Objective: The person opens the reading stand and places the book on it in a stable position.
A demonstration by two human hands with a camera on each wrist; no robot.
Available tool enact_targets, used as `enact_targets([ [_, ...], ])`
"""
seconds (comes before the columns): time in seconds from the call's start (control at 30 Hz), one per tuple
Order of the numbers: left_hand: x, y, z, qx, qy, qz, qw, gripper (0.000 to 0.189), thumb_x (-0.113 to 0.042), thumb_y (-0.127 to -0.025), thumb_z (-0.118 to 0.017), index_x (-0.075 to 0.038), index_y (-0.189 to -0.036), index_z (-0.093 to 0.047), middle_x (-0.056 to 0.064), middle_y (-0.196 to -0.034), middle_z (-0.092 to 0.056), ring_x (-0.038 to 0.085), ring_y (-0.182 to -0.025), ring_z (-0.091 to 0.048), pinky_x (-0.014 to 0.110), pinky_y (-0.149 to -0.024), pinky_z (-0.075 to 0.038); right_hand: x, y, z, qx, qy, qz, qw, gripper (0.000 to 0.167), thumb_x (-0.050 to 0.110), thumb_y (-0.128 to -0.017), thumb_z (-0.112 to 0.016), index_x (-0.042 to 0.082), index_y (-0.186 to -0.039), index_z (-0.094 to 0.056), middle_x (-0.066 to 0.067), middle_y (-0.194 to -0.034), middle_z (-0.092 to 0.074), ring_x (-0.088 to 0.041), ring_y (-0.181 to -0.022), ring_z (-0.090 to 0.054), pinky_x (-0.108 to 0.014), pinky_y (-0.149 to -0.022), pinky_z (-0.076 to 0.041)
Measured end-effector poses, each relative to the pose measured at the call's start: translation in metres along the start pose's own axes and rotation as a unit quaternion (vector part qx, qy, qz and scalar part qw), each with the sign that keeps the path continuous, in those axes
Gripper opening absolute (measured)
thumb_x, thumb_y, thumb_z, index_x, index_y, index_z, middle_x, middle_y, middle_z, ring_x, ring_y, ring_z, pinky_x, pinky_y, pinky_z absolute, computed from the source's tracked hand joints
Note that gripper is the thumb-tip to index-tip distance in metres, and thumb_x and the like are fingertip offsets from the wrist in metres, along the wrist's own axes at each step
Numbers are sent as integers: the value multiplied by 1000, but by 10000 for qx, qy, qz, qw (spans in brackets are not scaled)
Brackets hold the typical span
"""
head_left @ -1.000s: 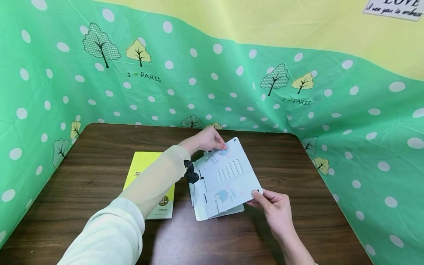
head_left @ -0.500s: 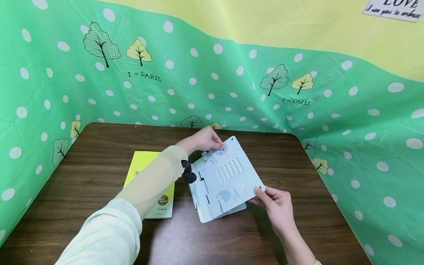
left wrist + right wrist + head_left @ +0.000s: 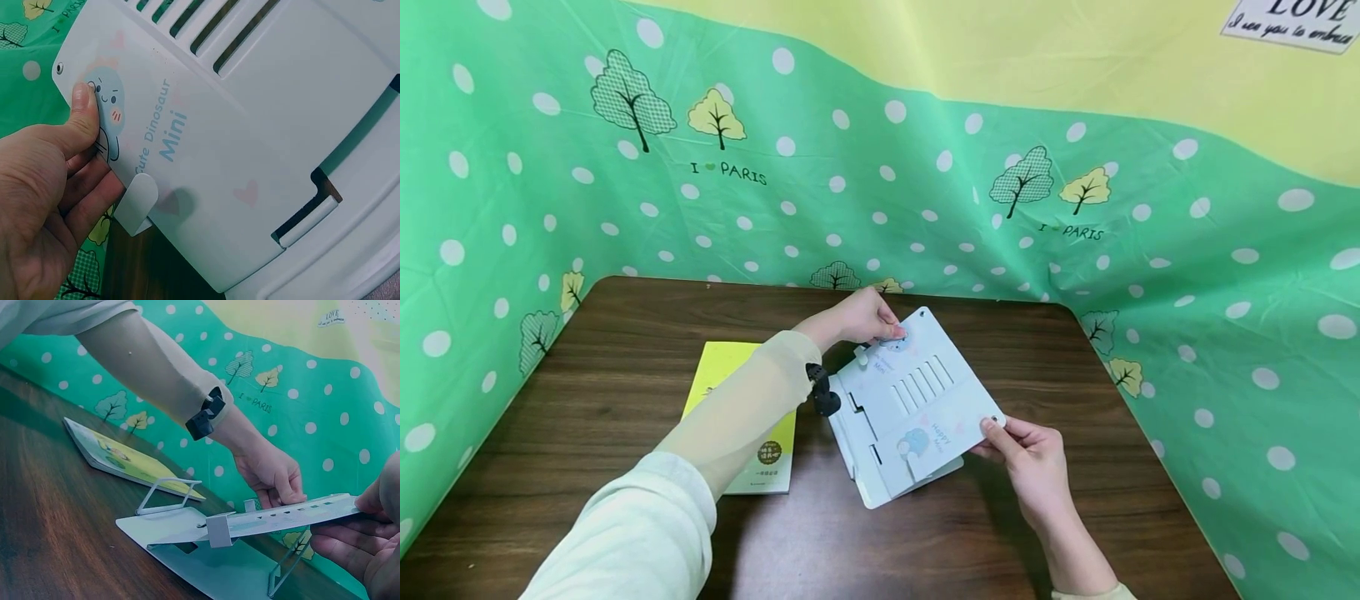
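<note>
A white metal book stand [image 3: 887, 458] with pale dinosaur prints and a row of slots is held at a slant over the table. My left hand [image 3: 867, 317] pinches its far edge, thumb on the printed face, as the left wrist view also shows. At the near right corner, my right hand [image 3: 1033, 471] grips the panel with the thumb on top and fingers beneath. In the right wrist view the panel is raised at an angle from a lower plate [image 3: 172, 525], with wire legs and a small white clip [image 3: 220, 530] visible.
A yellow book [image 3: 778, 433] lies on the dark wooden table [image 3: 595, 400] left of the stand, partly covered by my left forearm. A green dotted cloth [image 3: 895, 200] hangs behind and along both sides.
The book stand has turned slightly, its near edge shifting right and toward me while the far corner moved a little left. Both hands keep their hold and have shifted slightly with it.
</note>
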State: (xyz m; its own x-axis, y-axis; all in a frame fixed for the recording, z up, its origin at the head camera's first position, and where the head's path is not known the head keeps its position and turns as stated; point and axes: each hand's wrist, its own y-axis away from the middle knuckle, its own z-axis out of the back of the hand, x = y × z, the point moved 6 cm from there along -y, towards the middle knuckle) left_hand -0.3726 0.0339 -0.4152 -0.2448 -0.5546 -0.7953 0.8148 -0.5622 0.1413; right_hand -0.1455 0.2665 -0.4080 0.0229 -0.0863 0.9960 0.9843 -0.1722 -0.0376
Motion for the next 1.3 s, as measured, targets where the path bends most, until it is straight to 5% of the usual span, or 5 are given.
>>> enact_targets([
  [1.3, 10, 20, 6, -117, 113, 5, 9999, 24, -30, -97, -80, -13, -81, -82, 2, -78, -73, 16, -70, -62, 29, -65, -57, -4, -28, 12, -236, -42, -230, 9994, 29, 0, -101, -71, -26, -113, -67, -9, -83, -76, -11, -72, -71, -30, -69, -63],
])
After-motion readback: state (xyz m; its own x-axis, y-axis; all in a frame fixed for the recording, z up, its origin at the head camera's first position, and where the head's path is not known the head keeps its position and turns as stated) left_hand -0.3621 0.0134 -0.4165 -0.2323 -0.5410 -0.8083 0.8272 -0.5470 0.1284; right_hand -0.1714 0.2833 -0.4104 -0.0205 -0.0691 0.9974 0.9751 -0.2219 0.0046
